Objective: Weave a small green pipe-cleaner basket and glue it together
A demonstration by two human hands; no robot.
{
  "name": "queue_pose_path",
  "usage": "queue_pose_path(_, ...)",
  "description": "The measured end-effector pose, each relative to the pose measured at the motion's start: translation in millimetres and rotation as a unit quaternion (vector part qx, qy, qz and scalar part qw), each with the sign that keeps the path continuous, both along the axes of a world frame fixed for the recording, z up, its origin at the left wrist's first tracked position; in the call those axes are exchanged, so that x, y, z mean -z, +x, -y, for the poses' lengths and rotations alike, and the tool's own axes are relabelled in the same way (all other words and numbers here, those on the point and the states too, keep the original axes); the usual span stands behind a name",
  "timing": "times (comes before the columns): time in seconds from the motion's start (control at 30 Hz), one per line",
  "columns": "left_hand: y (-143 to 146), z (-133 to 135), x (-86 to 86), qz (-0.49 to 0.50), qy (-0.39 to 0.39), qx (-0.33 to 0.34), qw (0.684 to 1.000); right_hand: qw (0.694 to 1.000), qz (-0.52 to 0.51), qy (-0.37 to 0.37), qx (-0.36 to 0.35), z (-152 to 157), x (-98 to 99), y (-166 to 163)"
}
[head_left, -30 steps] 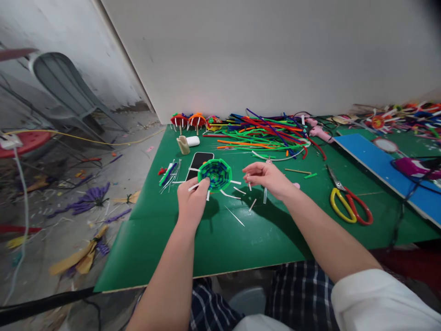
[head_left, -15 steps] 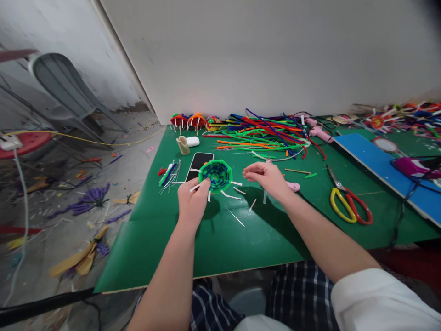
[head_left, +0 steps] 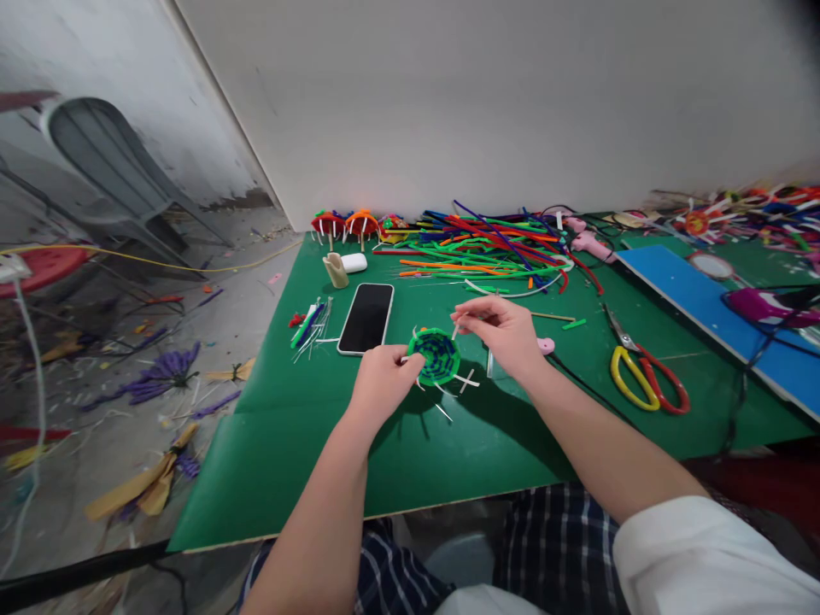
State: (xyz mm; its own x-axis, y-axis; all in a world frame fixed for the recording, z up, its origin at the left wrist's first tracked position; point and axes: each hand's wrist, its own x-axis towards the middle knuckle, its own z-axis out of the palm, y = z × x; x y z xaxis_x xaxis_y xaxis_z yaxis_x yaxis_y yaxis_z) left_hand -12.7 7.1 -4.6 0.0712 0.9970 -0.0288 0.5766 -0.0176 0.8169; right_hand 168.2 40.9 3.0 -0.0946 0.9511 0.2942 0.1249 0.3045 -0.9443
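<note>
My left hand [head_left: 384,382] is closed on the left edge of a small round woven disc [head_left: 436,355], green with a blue middle and white spokes sticking out. It holds the disc just above the green table [head_left: 307,453]. My right hand [head_left: 503,331] is to the right of the disc, with its fingertips pinched on one of the white spokes at the disc's upper right. A few loose white sticks [head_left: 466,381] lie under and beside the disc.
A black phone [head_left: 366,317] lies left of the disc. A heap of coloured pipe cleaners [head_left: 487,248] fills the back. Yellow-and-red scissors [head_left: 647,376], a pink glue gun [head_left: 593,245] and a blue board [head_left: 705,303] are to the right. A grey chair [head_left: 108,171] stands on the littered floor.
My left hand has carried the woven disc right and nearer me, off the phone. My right hand has closed in on the disc and now pinches a white spoke.
</note>
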Motion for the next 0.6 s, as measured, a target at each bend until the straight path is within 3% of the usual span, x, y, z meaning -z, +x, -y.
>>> queue_pose_path(0.6, 3.3, 0.6, 0.2, 0.018, -0.012, 0.032, 0.999, 0.995, 0.061, 0.079, -0.014, 4.0, 8.2, -8.3)
